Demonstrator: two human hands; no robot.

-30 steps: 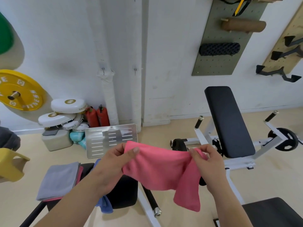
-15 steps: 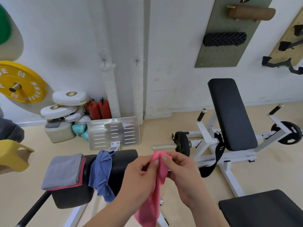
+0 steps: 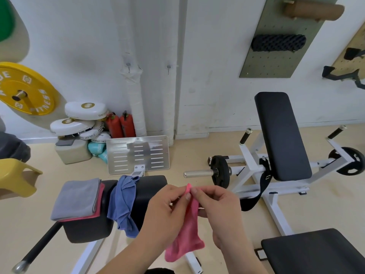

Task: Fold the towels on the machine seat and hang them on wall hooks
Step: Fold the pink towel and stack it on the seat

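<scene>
A pink towel (image 3: 187,232) hangs folded in half between my hands. My left hand (image 3: 166,212) and my right hand (image 3: 219,208) pinch its top corners together in front of me. Behind them is the black machine seat (image 3: 150,188). A crumpled blue towel (image 3: 123,202) is draped over the seat. At its left end lies a folded grey towel (image 3: 78,197) on top of a folded pink one (image 3: 98,211). Two small wall hooks (image 3: 128,65) (image 3: 168,67) are fixed on the white wall above.
A metal footplate (image 3: 138,154) stands behind the seat. A white-framed bench with a black backrest (image 3: 280,135) and weight plate (image 3: 220,171) is to the right. Another black pad (image 3: 316,252) sits at lower right. White pads (image 3: 86,110), a yellow plate (image 3: 23,89) and a yellow stool (image 3: 15,178) are left.
My hands came together, bringing the spread pink towel's two ends into one fold that now hangs down. The view has tilted downward a little.
</scene>
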